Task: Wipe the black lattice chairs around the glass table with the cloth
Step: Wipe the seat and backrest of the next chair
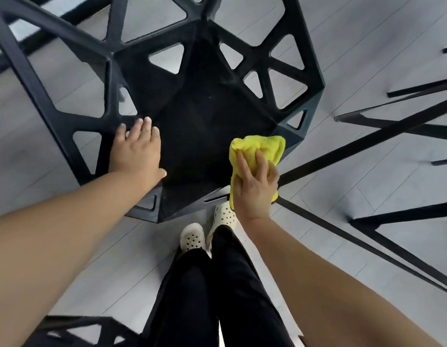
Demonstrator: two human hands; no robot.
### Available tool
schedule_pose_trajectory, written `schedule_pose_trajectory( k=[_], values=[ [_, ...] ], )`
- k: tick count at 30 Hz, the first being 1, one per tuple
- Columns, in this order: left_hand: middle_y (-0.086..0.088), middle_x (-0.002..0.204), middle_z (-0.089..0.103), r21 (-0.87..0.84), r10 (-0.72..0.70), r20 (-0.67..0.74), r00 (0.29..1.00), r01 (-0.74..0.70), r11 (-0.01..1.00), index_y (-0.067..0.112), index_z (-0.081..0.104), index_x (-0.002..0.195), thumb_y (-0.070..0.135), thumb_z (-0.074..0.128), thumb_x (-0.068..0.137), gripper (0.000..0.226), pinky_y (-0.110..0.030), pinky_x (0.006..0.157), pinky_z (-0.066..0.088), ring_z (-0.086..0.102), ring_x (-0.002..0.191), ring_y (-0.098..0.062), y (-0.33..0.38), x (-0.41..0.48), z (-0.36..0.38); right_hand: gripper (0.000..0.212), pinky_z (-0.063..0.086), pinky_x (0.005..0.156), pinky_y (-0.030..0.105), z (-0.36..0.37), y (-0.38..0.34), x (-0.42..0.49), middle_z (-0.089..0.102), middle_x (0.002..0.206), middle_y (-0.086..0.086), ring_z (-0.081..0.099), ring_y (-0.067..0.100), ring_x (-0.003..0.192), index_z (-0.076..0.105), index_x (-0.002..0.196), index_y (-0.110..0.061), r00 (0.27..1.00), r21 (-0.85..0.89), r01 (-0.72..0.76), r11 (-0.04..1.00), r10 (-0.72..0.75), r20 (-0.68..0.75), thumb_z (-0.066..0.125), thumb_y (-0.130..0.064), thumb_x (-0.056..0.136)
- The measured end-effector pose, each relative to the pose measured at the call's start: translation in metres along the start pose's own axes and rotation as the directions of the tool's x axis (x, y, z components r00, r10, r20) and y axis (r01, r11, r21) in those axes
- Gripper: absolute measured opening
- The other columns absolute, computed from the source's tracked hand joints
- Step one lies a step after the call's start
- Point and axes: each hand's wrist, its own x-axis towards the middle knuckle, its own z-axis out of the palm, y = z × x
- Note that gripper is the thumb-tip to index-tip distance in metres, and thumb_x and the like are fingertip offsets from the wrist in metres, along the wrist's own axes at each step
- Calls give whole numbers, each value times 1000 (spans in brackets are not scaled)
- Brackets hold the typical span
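Nearest the camera, black trousers [212, 291] run down to two cream clogs [207, 229] on a pale grey floor [367, 184], and part of a second lattice chair [79, 329] shows at the bottom left. Both bare forearms reach forward over the chair [197, 136], whose solid black seat lies straight ahead of the feet. The right hand [255, 181] presses the yellow cloth [257, 149] against the seat's right front edge; its fingers [245, 164] are spread flat on top of the cloth, gripping it against the rim, and the cloth bunches out beyond the fingertips and hangs a little below the palm. The left hand [137, 149] lies open and flat on the seat's left side, holding nothing, its fingertips touching the lattice frame there. The two hands sit well apart, with the bare seat between them. Beyond the hands, the chair's back rises in a web of triangular openings. To the right, thin black bars [392, 121] cross the floor; whether they belong to the desk or other chairs I cannot tell.
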Motion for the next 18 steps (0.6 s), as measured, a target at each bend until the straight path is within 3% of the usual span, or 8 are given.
schedule_pose_trajectory(
  k=[2, 5, 9, 12, 14, 18],
  values=[
    [-12, 153, 25, -110, 25, -145, 989, -41, 993, 9, 34, 141, 38, 63, 84, 71, -41, 115, 13, 18, 143, -23, -3, -18, 12, 54, 31, 104, 51, 15, -10, -22, 30, 147, 14, 29, 39, 120, 38, 142, -30, 998, 8, -43, 999, 43, 38, 42, -22, 89],
    [-18, 130, 56, -277, -22, -371, 928, -89, 957, 1, 60, 115, 8, 70, 73, 44, -46, 108, 25, 44, 128, -32, -18, -42, 32, 79, 39, 98, 50, 30, -38, -64, 10, 149, 13, 29, 41, 116, 25, 147, -28, 992, 63, -112, 992, 108, 61, 56, 0, 80],
    [-16, 127, 58, -283, -67, -491, 868, -87, 955, 3, 61, 109, 1, 62, 73, 37, -47, 107, 25, 43, 128, -34, -42, -69, 48, 95, 35, 100, 52, 44, -85, -107, -1, 144, 9, 26, 44, 118, 10, 149, -30, 942, 82, -206, 975, 175, 285, 60, 7, 77],
    [-17, 138, 48, -290, -146, -526, 838, -16, 957, 4, 54, 122, 2, 62, 76, 47, -44, 111, 16, 35, 133, -33, -52, -85, 59, 93, 46, 93, 50, 47, -107, -135, 20, 133, 10, 30, 36, 108, 23, 144, -28, 951, 133, 6, 991, -47, 304, 73, -4, 71],
    [-19, 144, 39, -318, -219, -521, 825, 50, 947, 4, 46, 131, 3, 66, 74, 61, -47, 111, 18, 32, 133, -35, -58, -93, 61, 83, 43, 95, 48, 40, -113, -142, 20, 132, 5, 27, 30, 109, 24, 143, -33, 911, 232, 128, 964, -207, 358, 67, -7, 77],
    [-25, 149, 27, -477, -389, -374, 842, 185, 859, -1, 29, 142, 11, 77, 67, 89, -49, 110, 22, 29, 132, -41, -67, -102, 63, 75, 41, 91, 41, 21, -126, -93, 33, 132, 6, 37, 30, 104, 34, 140, -34, 950, 335, 254, 907, -299, 91, 57, -5, 74]
  ],
)
